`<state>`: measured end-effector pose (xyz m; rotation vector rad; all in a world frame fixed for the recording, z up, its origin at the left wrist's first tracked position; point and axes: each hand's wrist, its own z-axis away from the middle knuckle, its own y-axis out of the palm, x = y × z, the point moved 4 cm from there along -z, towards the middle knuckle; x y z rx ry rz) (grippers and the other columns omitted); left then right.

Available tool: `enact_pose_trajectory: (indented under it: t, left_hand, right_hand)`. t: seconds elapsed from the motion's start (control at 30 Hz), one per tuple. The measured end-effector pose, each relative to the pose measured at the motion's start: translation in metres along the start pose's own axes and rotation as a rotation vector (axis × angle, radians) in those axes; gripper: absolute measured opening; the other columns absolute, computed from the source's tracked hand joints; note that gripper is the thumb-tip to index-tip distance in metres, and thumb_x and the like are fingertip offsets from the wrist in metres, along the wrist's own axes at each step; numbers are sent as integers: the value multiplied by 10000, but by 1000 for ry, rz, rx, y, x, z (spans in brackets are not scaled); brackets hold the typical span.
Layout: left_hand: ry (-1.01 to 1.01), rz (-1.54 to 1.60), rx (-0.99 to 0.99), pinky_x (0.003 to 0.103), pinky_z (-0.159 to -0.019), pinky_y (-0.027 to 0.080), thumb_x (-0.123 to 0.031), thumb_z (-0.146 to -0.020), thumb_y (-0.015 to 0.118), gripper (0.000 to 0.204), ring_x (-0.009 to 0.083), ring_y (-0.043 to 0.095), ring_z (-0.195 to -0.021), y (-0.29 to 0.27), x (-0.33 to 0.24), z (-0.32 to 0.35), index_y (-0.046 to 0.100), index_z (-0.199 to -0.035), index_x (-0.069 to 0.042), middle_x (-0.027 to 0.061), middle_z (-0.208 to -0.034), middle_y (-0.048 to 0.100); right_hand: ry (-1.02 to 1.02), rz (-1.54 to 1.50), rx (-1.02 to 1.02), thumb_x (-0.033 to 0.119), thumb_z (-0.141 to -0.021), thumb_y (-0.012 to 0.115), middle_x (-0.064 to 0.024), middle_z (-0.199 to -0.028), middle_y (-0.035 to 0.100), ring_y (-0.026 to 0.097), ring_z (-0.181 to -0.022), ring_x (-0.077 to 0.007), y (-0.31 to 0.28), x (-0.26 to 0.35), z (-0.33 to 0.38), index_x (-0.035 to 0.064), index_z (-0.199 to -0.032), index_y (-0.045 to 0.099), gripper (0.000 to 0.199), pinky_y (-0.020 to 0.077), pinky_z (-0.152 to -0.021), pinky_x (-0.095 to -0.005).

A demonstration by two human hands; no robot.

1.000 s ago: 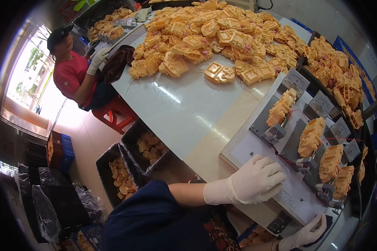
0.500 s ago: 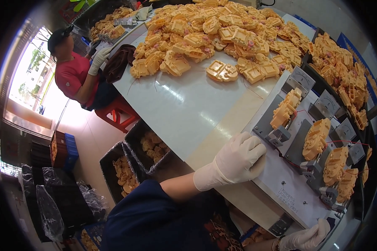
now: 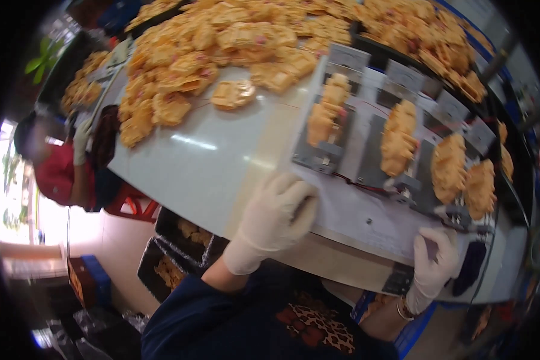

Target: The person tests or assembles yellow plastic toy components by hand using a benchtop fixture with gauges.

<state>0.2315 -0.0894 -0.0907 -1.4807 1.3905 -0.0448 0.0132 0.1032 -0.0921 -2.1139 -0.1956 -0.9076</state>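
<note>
Head view, left hand (image 3: 274,217): we lay our grip flat and released on the grey fixture plate (image 3: 366,210), centre frame.
Right hand (image 3: 432,267): fingers curled over its lower-right edge.
Risk: a nudge may spill the yellow pieces (image 3: 399,144) onto the desk (image 3: 204,162).

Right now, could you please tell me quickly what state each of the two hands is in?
Left hand: gloved, laid on the near edge of the grey machine plate, holding nothing.
Right hand: gloved, fingers curled at the plate's lower right corner; whether it grips cannot be told.
</note>
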Motion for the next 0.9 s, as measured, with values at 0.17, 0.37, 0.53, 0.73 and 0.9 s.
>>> enact_pose_trajectory:
  t: [0.17,0.37,0.53,0.73,0.9]
  left_hand:
    - [-101,32,28,365,-729,483,-6,-802,696,112,292,598,-798,2,1,-5,686,-909,-39,99,-857,619]
    - [-116,20,137,333,-706,472,34,-819,680,88,271,594,-782,16,9,-5,657,-901,9,127,-857,591]
    - [-27,73,92,334,-743,484,22,-893,625,87,260,597,-816,13,47,14,657,-972,5,131,-891,603]
    - [-219,114,68,290,-848,482,-68,-973,587,142,182,595,-913,17,52,11,643,-1042,42,87,-973,630]
    - [-257,175,-10,278,-911,456,-143,-990,591,260,187,597,-948,13,61,17,647,-1210,-16,107,-1045,642]
  right_hand:
    - [-56,125,-59,-7,-704,730,-82,-756,597,576,-761,-295,-3,6,-7,61,-811,654,148,455,-708,-379]
    - [-19,101,-131,21,-746,676,-128,-763,596,571,-771,-341,-19,-4,6,68,-804,625,91,458,-713,-418]
    - [-77,-17,-207,10,-731,679,-102,-769,582,561,-778,-319,-7,-10,5,75,-800,616,114,457,-689,-400]
    - [-48,-80,-245,-5,-739,673,-70,-752,562,547,-787,-287,-15,-4,13,77,-789,585,131,458,-689,-376]
    - [-52,-93,-230,8,-750,678,-66,-767,572,546,-812,-287,-11,-6,10,89,-806,593,131,462,-707,-378]
